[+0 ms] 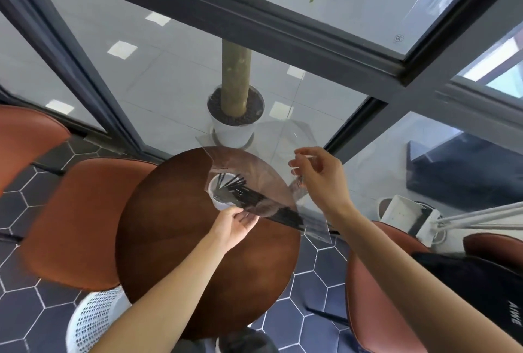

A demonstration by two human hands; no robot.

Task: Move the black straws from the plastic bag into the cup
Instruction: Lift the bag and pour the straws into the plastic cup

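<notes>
step: tipping the black straws (254,200) out of the plastic bag (254,163) into the cup (215,200). I read it as mid-pour, not finished.
landmark: the cup, standing on the far part of the round table (175,239).
straws: one dark bundle, slanting. Leading ends fan out over the cup's mouth and some look to be inside it; tail ends lie toward me and to the right of the cup, inside the bag.
bag: clear film, draped over the cup on its far side and right. I can't tell exactly where its open mouth sits against the rim.
left hand (236,226): just on the near side of the cup, palm up under the bag and bundle, fingers loosely curved and cradling the film. Supporting, not pinching, as far as I can see.
right hand (317,180): well to the right of the cup and raised, thumb and fingertips pinching a fold of the bag; the other fingers are spread.
how I'd do it: raise the right-hand end higher so the bundle stands steeper and slides by its own weight. Use the left hand to funnel the film tight round the straws at the rim.
watch: the fan is wider than I'd like, so stray ends could ride over the rim.
risk: the cup looks light; a sideways drag from bag or bundle would tip it. Pull the bag up and away, not across.
next: once the tails clear the film, shake the bag lightly and lift it off.
</notes>
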